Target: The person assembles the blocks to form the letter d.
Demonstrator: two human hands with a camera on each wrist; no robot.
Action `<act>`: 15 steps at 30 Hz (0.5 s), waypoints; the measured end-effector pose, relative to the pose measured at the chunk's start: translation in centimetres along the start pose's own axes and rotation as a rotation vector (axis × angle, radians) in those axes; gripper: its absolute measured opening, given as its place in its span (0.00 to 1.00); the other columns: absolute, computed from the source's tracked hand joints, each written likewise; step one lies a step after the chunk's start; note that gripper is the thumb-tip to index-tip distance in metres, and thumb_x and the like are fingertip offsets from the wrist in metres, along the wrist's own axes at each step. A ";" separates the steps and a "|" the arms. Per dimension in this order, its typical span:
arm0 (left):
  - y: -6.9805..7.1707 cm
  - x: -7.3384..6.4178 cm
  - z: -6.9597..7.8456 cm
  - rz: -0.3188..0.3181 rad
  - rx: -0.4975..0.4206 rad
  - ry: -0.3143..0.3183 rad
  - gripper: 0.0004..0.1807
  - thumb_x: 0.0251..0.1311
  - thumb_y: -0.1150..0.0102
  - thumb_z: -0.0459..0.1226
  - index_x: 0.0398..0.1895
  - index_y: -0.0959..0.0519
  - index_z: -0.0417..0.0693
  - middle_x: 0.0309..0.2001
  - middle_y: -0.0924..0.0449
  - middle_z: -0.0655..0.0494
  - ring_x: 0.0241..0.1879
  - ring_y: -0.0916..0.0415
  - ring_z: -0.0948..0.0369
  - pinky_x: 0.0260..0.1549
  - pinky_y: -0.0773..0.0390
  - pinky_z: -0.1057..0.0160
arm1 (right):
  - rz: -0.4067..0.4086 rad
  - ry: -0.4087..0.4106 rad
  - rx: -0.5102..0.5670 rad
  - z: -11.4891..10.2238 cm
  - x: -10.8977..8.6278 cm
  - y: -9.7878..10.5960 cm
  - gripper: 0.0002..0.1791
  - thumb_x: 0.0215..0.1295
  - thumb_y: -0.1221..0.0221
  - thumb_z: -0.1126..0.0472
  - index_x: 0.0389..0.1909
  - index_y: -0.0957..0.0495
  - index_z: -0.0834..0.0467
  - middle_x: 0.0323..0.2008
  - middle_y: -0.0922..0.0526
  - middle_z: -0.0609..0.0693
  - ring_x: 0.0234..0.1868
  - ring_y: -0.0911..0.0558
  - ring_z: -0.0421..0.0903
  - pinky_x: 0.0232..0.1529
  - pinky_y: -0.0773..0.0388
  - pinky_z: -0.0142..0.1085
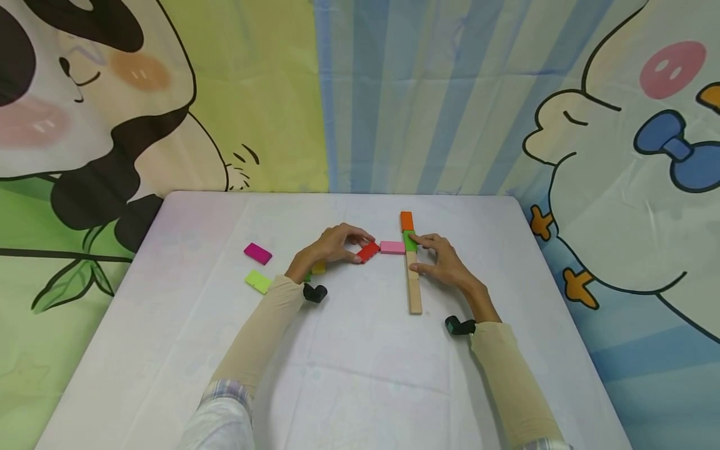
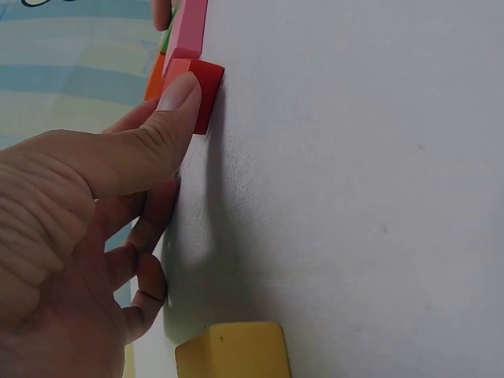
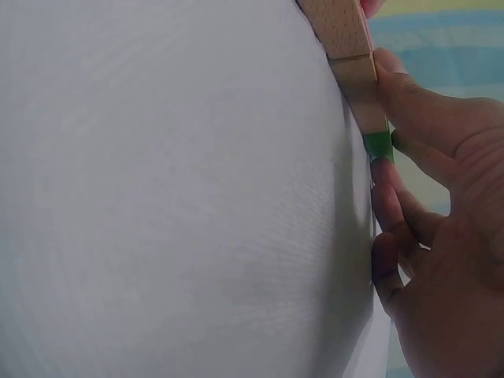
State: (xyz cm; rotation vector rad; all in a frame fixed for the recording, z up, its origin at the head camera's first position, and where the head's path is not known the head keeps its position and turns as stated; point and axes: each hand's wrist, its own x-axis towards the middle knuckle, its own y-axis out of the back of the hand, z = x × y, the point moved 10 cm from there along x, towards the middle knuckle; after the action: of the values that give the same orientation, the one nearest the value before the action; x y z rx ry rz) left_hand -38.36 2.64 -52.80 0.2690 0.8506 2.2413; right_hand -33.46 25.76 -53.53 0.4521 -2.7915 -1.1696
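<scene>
My left hand (image 1: 337, 244) pinches a red block (image 1: 368, 252) between thumb and fingers, tilted at the left end of a pink block (image 1: 392, 247). That pink block lies sideways, its right end against a straight row. From the far end, the row has an orange block (image 1: 407, 220), a green block (image 1: 410, 242) and two plain wooden blocks (image 1: 414, 297). My right hand (image 1: 441, 259) rests along the row's right side, index fingertip on the green block and thumb at the nearer wood. In the left wrist view the thumb (image 2: 169, 118) covers part of the red block.
A magenta block (image 1: 257, 252) and a lime block (image 1: 257, 281) lie at the left of the white table (image 1: 360, 375). Beside the left wrist is a yellow block (image 1: 319, 267), with a green block partly hidden. A cartoon-printed curtain (image 1: 394, 94) hangs behind.
</scene>
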 end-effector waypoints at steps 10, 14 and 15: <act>-0.2 -0.2 -0.6 0.014 0.026 0.030 0.30 0.63 0.22 0.32 0.69 0.16 0.52 0.52 0.11 0.51 0.57 0.20 0.53 0.67 0.27 0.43 | -0.005 -0.011 0.017 0.3 0.0 -0.3 0.47 0.66 0.23 0.57 0.84 0.34 0.51 0.72 0.26 0.64 0.74 0.31 0.65 0.77 0.37 0.67; -0.1 -0.2 -0.5 0.017 0.029 0.024 0.30 0.63 0.22 0.32 0.70 0.16 0.52 0.53 0.11 0.51 0.57 0.20 0.53 0.67 0.27 0.43 | -0.004 -0.025 0.015 0.3 0.0 -0.1 0.47 0.66 0.23 0.57 0.84 0.34 0.50 0.72 0.27 0.63 0.75 0.32 0.64 0.78 0.37 0.66; -0.2 -0.2 -0.5 0.016 0.027 0.023 0.30 0.63 0.22 0.32 0.70 0.16 0.52 0.53 0.11 0.51 0.57 0.20 0.53 0.67 0.26 0.42 | -0.002 -0.025 0.011 0.3 0.0 -0.1 0.47 0.66 0.23 0.57 0.84 0.34 0.50 0.72 0.27 0.63 0.75 0.32 0.64 0.78 0.37 0.67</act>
State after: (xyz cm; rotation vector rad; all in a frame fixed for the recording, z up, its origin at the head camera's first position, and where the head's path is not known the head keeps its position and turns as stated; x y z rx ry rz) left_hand -38.36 2.38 -53.26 0.2638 0.8946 2.2534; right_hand -33.49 25.89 -53.77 0.4445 -2.8208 -1.1693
